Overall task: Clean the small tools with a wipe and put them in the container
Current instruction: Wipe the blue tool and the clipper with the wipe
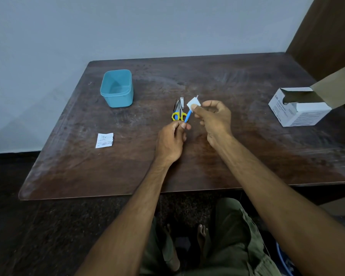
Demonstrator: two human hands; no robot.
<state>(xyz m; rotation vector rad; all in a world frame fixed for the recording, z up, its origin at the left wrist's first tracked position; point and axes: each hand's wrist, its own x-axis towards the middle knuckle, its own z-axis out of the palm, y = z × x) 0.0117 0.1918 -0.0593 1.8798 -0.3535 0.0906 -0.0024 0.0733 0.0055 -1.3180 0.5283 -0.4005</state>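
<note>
Hands close together: left hand pinches a blue tool slanting up toward the right hand, which clamps the wipe around its tip.

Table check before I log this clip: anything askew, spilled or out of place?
Only small things: a torn wipe wrapper lies loose near the table's left edge, and the swab box at right sits open with its flap up. Nothing spilled; the blue container stands upright.
</note>
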